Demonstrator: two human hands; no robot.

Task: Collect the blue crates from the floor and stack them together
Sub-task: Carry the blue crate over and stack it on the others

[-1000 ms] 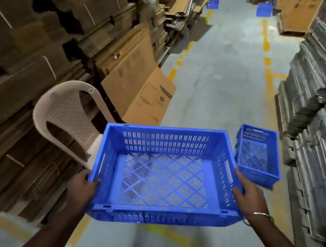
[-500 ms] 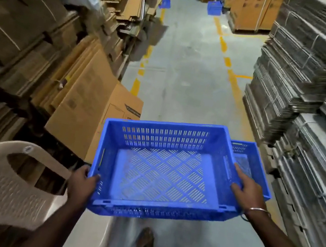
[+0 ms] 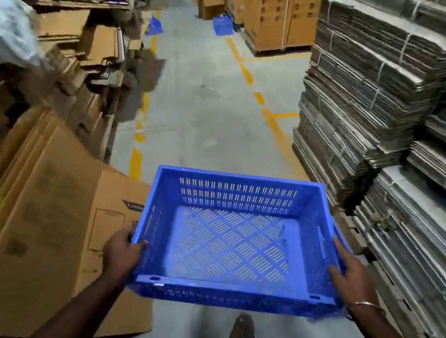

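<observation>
**Crate carried down the aisle, second crate now hidden**

Hands on both short sides of the blue perforated crate (image 3: 233, 238). Left hand (image 3: 122, 249) wraps the near-left corner, thumb over the rim, fingers closed on the wall. Right hand (image 3: 351, 276) lies flatter on the right rim, fingers spread along the edge, a thin bangle (image 3: 367, 304) at the wrist. Both grips are firm enough to hold the crate clear of the floor, level and empty, at about waist height in front of the body. One shoe (image 3: 241, 331) shows below it, blurred, so the person is probably mid-stride.

A second later than the first frame, the small blue crate that sat on the floor just right of the carried one is out of view, likely under or behind the carried crate; only a sliver of blue shows past the right rim, too little to call. The white plastic chair on the left has also dropped out of frame. Flattened cardboard sheets (image 3: 43, 197) now fill the left side, bundled stacks (image 3: 374, 105) the right.

Two more blue crates sit far up the aisle: one (image 3: 222, 25) by the brown pallet load, one (image 3: 154, 27) tilted against the left-hand cardboard.

Judgement: early in the task. One crate in hand, none stacked yet; nearest target is close underfoot.
</observation>
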